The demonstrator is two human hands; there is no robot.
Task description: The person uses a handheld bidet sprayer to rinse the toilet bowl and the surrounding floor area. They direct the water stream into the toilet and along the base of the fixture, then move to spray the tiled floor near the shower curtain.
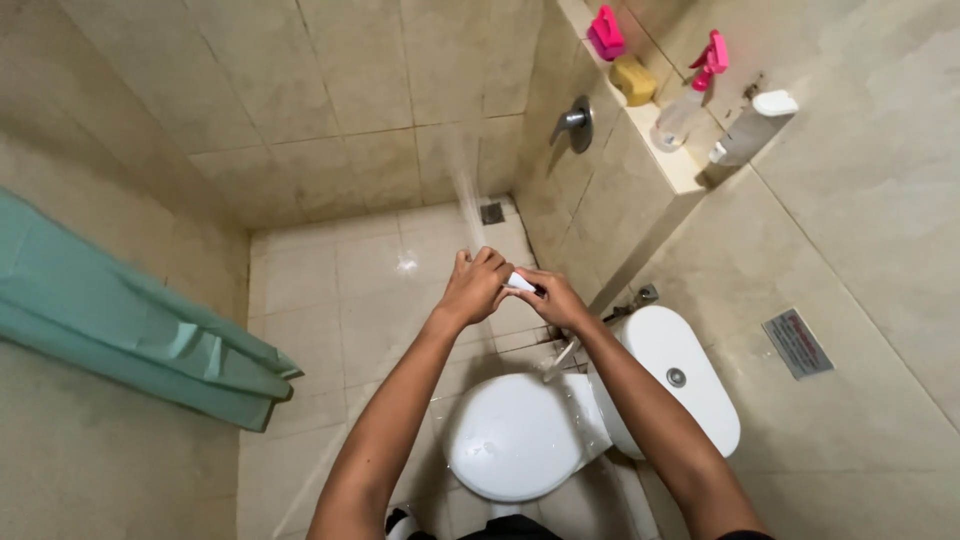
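Both arms are stretched out over the toilet (520, 440), lid down, and the hands meet right at the centre of the scene. The left hand (475, 287) has its fingers curled closed around one end of a small white object (521, 282); the right hand (556, 298) pinches the other end, fingers closed on it too. A thin stream of water (465, 195) falls from twelve o'clock onto the hands. At one o'clock, the chrome shower valve (575, 122). Up at two o'clock, the ledge (672, 160) carries a pink-topped spray bottle (692, 98) and a yellow sponge (634, 80). At nine o'clock hangs the green shower curtain (130, 320).
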